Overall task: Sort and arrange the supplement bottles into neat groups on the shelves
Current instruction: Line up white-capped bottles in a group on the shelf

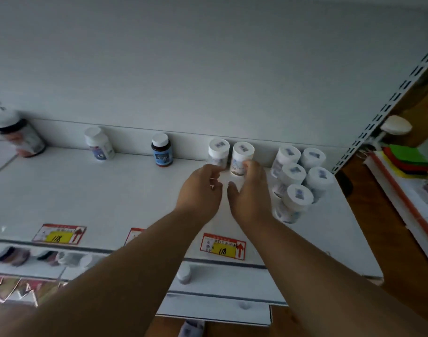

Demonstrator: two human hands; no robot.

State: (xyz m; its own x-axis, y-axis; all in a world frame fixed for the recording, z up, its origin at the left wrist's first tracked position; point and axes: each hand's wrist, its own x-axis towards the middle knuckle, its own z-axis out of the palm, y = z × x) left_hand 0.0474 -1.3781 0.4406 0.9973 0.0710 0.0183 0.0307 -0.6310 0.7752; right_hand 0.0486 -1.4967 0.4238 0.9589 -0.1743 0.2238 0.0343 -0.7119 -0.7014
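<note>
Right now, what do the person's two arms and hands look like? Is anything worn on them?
Both forearms are bare up to the picture's edge: no sleeves show. The left hand and the right hand wear no gloves. I see no watch, bracelet or ring, though the picture is somewhat blurred, so a thin ring could be missed.

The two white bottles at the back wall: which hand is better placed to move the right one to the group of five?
The right hand: it touches that bottle and lies nearer the group of five.
</note>
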